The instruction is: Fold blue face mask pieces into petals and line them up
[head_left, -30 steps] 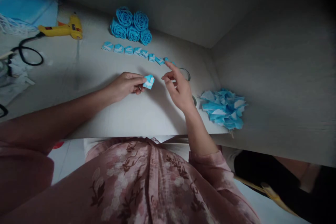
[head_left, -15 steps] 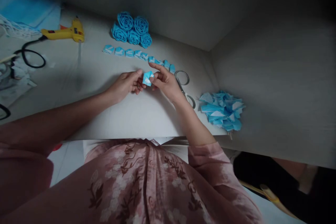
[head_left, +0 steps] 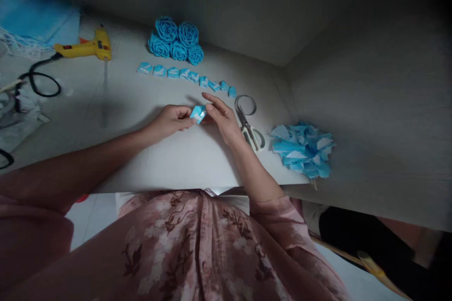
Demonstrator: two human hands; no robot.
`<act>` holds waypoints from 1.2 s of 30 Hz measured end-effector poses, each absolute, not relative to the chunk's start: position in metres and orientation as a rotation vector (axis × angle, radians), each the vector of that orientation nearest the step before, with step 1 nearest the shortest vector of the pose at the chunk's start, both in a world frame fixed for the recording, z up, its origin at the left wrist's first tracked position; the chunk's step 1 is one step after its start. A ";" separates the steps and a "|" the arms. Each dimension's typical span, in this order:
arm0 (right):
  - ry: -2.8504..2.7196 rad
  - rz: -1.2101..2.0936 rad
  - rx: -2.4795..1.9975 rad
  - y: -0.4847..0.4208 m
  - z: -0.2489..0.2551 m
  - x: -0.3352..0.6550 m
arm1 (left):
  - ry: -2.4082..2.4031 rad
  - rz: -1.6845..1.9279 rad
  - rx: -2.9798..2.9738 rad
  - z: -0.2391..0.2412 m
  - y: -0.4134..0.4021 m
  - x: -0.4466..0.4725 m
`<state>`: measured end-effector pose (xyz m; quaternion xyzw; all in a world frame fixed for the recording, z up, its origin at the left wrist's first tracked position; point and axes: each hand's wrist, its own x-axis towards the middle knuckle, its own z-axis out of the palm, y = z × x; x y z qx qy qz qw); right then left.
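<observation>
Between my two hands is a small folded blue-and-white piece of fabric (head_left: 197, 114), held above the table. My left hand (head_left: 173, 118) pinches its left edge between thumb and fingers. On the other side, my right hand (head_left: 222, 115) grips it with the thumb, its index finger stretched out over the top; the other fingers are partly hidden behind. A row of similar folded blue pieces (head_left: 173, 72) lies just beyond my hands. Behind that row several blue fabric roses (head_left: 179, 50) are stacked in two tiers.
Scissors (head_left: 249, 130) with pale handles and a grey ring-shaped coil (head_left: 247, 105) lie right of my hands. A blue ruffled bunch (head_left: 303, 148) sits near the table's right edge. At left are a yellow glue gun (head_left: 84, 49), its black cord and blue sheets (head_left: 40, 19). Walls rise behind and right.
Both hands have come slightly nearer me with the folded piece, which has turned and tilted. My left thumb has shifted to its lower edge. The scissors show more fully.
</observation>
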<state>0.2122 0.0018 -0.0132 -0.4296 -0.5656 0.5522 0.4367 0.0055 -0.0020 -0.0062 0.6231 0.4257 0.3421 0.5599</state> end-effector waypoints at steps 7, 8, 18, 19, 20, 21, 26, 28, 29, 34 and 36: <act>-1.358 1.356 -1.018 0.002 -0.021 0.205 | 0.999 0.776 1.536 -0.009 0.000 0.004; -1.349 1.355 -1.024 0.003 -0.021 0.205 | 0.984 0.774 1.530 -0.009 0.001 0.004; -1.355 1.303 -0.978 0.003 -0.020 0.204 | 0.963 0.848 1.371 -0.008 0.005 0.003; -1.350 1.302 -0.984 0.003 -0.019 0.204 | 0.966 0.853 1.365 -0.008 0.005 0.003; -1.343 1.299 -0.995 0.002 -0.018 0.204 | 0.970 0.854 1.362 -0.009 0.005 0.003; -1.341 1.293 -1.008 0.002 -0.018 0.204 | 0.975 0.855 1.359 -0.009 0.005 0.003; -1.455 1.259 -1.013 0.002 -0.020 0.202 | 0.975 0.812 1.407 -0.011 0.006 0.003; -1.480 1.256 -0.999 0.004 -0.023 0.201 | 0.973 0.793 1.436 -0.012 0.006 0.003; -1.473 1.252 -0.997 0.004 -0.023 0.201 | 0.974 0.790 1.445 -0.012 0.006 0.003; -1.290 1.304 -1.022 0.005 -0.018 0.205 | 0.991 0.845 1.375 -0.011 0.005 0.003; -1.220 1.376 -1.007 0.005 -0.015 0.207 | 1.013 0.906 1.312 -0.011 0.005 0.004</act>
